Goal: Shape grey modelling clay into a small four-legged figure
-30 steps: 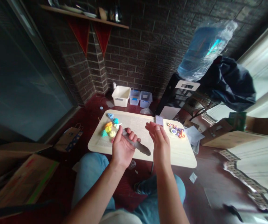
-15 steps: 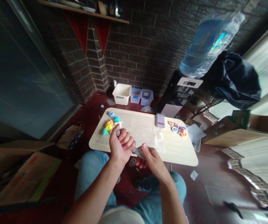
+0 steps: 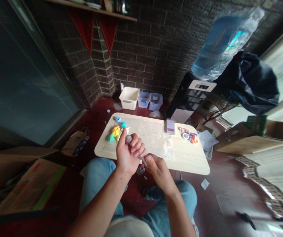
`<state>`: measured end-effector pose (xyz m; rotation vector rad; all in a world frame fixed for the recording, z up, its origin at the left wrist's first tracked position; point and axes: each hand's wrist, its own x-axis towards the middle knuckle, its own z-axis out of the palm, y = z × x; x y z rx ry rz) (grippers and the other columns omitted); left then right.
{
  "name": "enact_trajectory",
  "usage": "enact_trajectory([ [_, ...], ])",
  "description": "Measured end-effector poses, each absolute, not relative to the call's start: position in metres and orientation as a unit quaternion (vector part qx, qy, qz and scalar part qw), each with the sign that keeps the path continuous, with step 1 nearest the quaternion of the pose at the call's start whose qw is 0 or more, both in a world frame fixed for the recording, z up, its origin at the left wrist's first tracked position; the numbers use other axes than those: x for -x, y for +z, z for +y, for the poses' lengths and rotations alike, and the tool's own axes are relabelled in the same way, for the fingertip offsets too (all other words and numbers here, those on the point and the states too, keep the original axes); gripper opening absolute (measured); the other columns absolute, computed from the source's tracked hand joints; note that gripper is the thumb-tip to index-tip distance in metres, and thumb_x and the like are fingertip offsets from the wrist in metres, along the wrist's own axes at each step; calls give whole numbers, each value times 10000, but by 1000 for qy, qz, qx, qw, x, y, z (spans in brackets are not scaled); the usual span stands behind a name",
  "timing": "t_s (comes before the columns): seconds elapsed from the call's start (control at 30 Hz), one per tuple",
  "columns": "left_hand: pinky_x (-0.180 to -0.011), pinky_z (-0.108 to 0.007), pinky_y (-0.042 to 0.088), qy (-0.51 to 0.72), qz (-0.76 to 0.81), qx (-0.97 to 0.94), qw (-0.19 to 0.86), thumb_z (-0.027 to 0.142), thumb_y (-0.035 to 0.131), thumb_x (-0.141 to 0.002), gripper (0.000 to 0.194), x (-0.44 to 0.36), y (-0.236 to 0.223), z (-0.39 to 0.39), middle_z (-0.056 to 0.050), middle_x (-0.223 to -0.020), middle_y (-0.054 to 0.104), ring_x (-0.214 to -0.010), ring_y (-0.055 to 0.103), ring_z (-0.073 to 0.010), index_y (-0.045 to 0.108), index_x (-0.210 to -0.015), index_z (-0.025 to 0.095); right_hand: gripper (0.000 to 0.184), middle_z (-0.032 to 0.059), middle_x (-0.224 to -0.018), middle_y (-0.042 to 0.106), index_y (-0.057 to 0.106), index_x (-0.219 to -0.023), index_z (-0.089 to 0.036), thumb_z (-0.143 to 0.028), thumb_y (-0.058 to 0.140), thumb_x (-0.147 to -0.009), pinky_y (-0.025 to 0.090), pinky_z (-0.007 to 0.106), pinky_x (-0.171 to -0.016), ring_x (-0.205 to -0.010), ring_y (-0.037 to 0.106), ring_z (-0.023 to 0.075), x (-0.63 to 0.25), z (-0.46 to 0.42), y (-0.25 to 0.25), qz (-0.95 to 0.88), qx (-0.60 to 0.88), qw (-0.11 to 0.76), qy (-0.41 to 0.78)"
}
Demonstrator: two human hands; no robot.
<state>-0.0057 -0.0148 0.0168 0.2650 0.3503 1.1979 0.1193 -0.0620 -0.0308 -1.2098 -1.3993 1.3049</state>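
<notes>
My left hand (image 3: 126,156) is wrapped around a grey clay roll (image 3: 129,138), whose rounded end pokes out by the thumb. The roll's other end slants down to my right hand (image 3: 159,171), which pinches it between thumb and fingers. Both hands are in the air over the near edge of the low pale table (image 3: 190,161). Beyond my left hand, lumps of coloured clay lie on the table: yellow and orange (image 3: 116,131), green (image 3: 111,138), and blue (image 3: 117,119). Part of the roll is hidden by my fingers.
A bubble-wrap sheet (image 3: 148,131) covers the table's middle. A small box (image 3: 170,127) and several coloured clay pieces (image 3: 193,138) sit to the right. Behind stand a white bin (image 3: 129,98), clear tubs (image 3: 155,102) and a water dispenser (image 3: 180,95). Cardboard boxes (image 3: 30,184) flank both sides.
My left hand has turned a little, showing more of the roll's rounded end. My right hand has closed in around the lower end, and less of the roll shows between the hands.
</notes>
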Motion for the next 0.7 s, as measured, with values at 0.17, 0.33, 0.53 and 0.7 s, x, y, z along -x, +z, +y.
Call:
enact_trajectory([
  [0.17, -833, -380, 522, 591, 183, -181, 764, 568, 488, -898, 424, -4, 9, -18, -92, -1012, 718, -968, 675, -245, 653, -987, 188, 531, -49, -569, 378, 569, -751, -188, -618, 331, -952, 263, 252, -492, -515, 337, 106, -116, -61, -29, -509, 513, 483, 494],
  [0.33, -1055, -438, 401, 583, 224, -258, 737, 377, 604, -892, 240, -13, -4, -18, -105, -1087, 730, -1169, 617, -271, 663, -1007, 175, 533, 38, -753, 625, 646, -805, -181, -563, 317, -978, 417, 296, -672, -723, 560, 167, -124, -59, -19, -547, 562, 488, 385],
  [0.53, -1210, -401, 173, 544, 171, -315, 758, 423, 574, -906, 382, -27, -12, -35, -67, -1396, 583, -1440, 332, -249, 646, -1224, 225, 638, 85, -1472, 487, 522, -1352, -225, -633, 227, -959, 294, 446, -1138, -1379, 411, 227, -120, -25, -8, -414, 540, 655, 329],
  [0.7, -1232, -419, 93, 513, 166, -256, 802, 679, 278, -918, 645, -30, -17, -26, 12, -1510, 456, -1508, 117, -213, 519, -1390, 312, 661, -26, -1630, 179, 239, -1529, -300, -634, 160, -964, 54, 448, -1234, -1514, 93, 178, -83, -35, -12, -470, 470, 614, 425],
])
